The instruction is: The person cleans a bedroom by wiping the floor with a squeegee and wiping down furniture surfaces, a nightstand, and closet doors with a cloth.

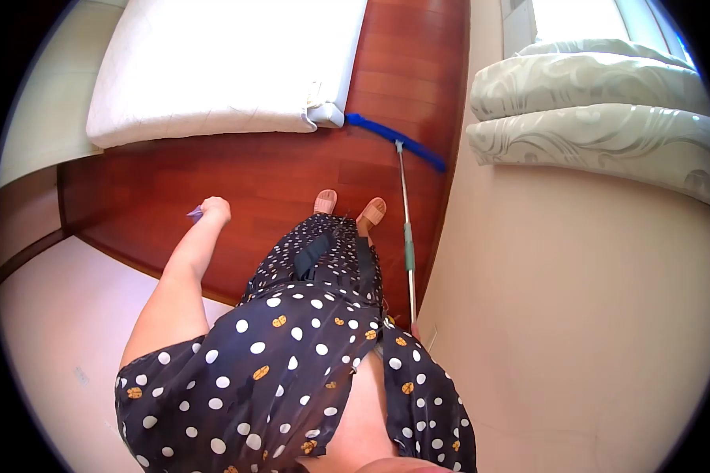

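My left hand (217, 210) is closed in a fist over the floor on the left. A small purple scrap (195, 214), perhaps cloth or plastic, pokes out of it; the rest is hidden in the fingers. On the right, a flat mop with a wide blue head (398, 142) lies against the floor near the bed's corner. Its silver pole (406, 197) with a green sleeve (409, 251) runs back toward my right side. Only a sliver of my right hand (416, 331) shows at the near end of the pole; the polka-dot dress covers the rest.
A bed with a white mattress (221, 71) stands ahead on the reddish wooden floor (276, 169). Patterned cushions (584, 130) are stacked on the right by the window. A beige wall (560, 299) runs close along the right. My feet in pink slippers (326, 202) stand beside the pole.
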Demonstrator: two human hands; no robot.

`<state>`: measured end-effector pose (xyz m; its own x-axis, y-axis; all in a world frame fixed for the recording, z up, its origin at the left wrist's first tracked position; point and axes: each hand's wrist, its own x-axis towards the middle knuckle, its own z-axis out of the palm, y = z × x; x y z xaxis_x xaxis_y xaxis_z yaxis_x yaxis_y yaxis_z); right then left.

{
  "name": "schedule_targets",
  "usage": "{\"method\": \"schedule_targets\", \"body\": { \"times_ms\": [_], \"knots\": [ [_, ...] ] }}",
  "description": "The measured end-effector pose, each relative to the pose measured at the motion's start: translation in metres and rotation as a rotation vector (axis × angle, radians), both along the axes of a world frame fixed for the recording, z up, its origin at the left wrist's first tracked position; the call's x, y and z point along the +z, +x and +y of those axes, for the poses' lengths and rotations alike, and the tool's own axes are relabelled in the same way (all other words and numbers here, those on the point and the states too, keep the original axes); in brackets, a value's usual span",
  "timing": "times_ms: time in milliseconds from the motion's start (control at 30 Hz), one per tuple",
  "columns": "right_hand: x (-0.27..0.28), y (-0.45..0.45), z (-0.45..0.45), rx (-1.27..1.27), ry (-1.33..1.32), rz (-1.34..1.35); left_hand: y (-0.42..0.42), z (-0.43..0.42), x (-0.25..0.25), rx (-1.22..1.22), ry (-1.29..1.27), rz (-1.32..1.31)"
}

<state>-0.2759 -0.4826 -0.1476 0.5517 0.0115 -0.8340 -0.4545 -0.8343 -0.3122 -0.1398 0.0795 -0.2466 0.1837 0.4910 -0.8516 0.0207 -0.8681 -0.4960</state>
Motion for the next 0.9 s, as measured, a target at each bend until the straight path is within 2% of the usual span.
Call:
{"method": "schedule_targets", "body": {
  "times_ms": [33,67,133,167,233,267,300,367,467,567,600,633,667,700,733,767,833,900],
  "knots": [
    [-0.020,0.007,0.000,0.007,-0.020,0.004,0.003,0.003,0.014,-0.005,-0.013,0.094],
    [-0.044,0.019,-0.001,0.015,-0.050,0.005,-0.018,0.025,-0.006,0.020,0.001,0.027],
    [-0.090,0.066,-0.005,0.074,-0.123,0.020,-0.009,0.013,0.023,0.078,-0.024,0.037],
    [-0.108,0.102,-0.003,0.133,-0.171,0.049,-0.005,0.007,0.033,0.108,-0.037,0.042],
    [-0.133,0.184,0.003,0.069,-0.169,0.134,-0.001,0.000,0.029,0.166,-0.061,-0.024],
    [-0.168,0.211,-0.006,0.163,-0.168,0.016,0.004,-0.005,0.027,0.176,-0.082,-0.028],
    [-0.180,0.248,0.000,0.166,-0.136,0.012,0.009,-0.009,0.025,0.186,-0.103,-0.033],
    [-0.179,0.311,0.019,0.178,-0.146,-0.010,0.004,-0.018,0.009,0.094,-0.152,-0.229],
    [-0.164,0.358,0.073,0.021,-0.094,0.061,0.018,-0.035,0.012,0.275,-0.356,-0.573],
    [-0.171,0.339,0.077,0.096,-0.040,-0.008,0.034,-0.058,0.006,0.387,-0.523,-0.909],
    [-0.205,0.304,0.049,0.304,-0.067,-0.267,0.042,-0.070,0.010,0.490,-0.533,-0.973],
    [-0.191,0.274,0.034,0.186,0.032,-0.152,0.047,-0.082,0.017,0.595,-0.542,-1.035],
    [-0.148,0.244,0.028,0.101,0.057,-0.076,0.054,-0.094,0.027,0.745,-0.583,-1.075],
    [-0.128,0.200,0.008,0.046,0.048,0.051,0.047,-0.097,0.018,0.888,-0.705,-1.138],
    [-0.108,0.151,-0.013,0.111,0.142,-0.210,0.048,-0.106,0.024,0.967,-0.820,-1.210],
    [-0.084,0.119,-0.027,0.066,0.028,0.017,0.052,-0.120,0.031,1.047,-0.936,-1.281],
    [-0.039,0.092,-0.031,0.006,-0.106,0.254,0.060,-0.136,0.041,1.413,-1.026,-1.136],
    [-0.020,0.088,-0.029,0.046,-0.123,0.263,0.054,-0.149,0.053,1.640,-1.197,-1.014]
  ]
}}
